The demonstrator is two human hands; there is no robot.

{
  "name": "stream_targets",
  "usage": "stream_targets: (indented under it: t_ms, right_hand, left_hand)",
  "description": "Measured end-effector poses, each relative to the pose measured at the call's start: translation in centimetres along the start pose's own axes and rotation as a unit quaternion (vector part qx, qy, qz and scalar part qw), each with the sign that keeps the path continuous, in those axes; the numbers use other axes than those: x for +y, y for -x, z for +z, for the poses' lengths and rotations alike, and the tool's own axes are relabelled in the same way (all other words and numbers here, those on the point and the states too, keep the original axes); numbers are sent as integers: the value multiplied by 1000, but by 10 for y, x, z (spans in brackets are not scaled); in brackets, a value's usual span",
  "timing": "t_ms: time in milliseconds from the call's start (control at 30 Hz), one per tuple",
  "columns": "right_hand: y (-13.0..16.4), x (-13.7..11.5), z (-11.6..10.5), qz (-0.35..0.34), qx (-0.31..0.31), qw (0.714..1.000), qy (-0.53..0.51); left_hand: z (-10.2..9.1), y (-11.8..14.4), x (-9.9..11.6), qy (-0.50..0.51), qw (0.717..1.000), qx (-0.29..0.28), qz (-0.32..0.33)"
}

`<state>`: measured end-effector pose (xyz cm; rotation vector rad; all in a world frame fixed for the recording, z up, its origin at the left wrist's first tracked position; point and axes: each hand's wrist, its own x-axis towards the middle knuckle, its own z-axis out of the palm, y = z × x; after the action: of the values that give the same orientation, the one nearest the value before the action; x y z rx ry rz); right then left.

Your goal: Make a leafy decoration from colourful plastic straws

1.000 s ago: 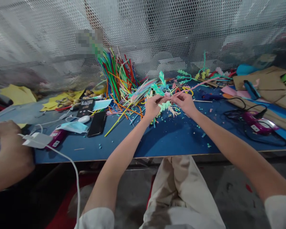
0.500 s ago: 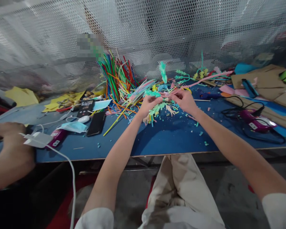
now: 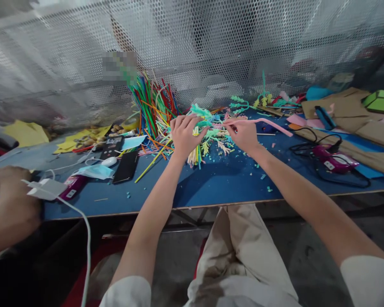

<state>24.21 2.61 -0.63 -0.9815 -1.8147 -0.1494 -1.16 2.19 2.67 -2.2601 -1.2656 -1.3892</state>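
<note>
Over the blue bench (image 3: 217, 183), our left hand (image 3: 184, 134) grips a straw bunch (image 3: 198, 151); our right hand (image 3: 245, 134) pinches a pink strip (image 3: 269, 123).

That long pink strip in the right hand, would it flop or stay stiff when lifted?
The pink strip probably bends easily: it curves downward beyond the right hand, unsupported. It looks thin, so likely very light. Pinched at one end only, its free end would probably sway when moved.

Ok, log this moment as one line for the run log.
left hand: grips bundle of cut foam strips | right hand: pinches pink foam strip | blue table: scraps strewn | co-worker's hand: far left, by white charger
</note>
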Motion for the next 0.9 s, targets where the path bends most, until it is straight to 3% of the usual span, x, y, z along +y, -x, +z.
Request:
stream_targets:
  t_ms: [300, 667, 900]
  right_hand:
    - [1, -2, 4, -18, -59, 998, 15]
    - [0, -6, -2, -56, -44, 997, 1]
    - [-18, -30, -37, -153, -130, 979, 40]
  left_hand:
    - [20, 4, 21, 13, 992, -111, 58]
    - [32, 13, 20, -24, 996, -92, 4]
    - [30, 14, 18, -39, 994, -105, 9]
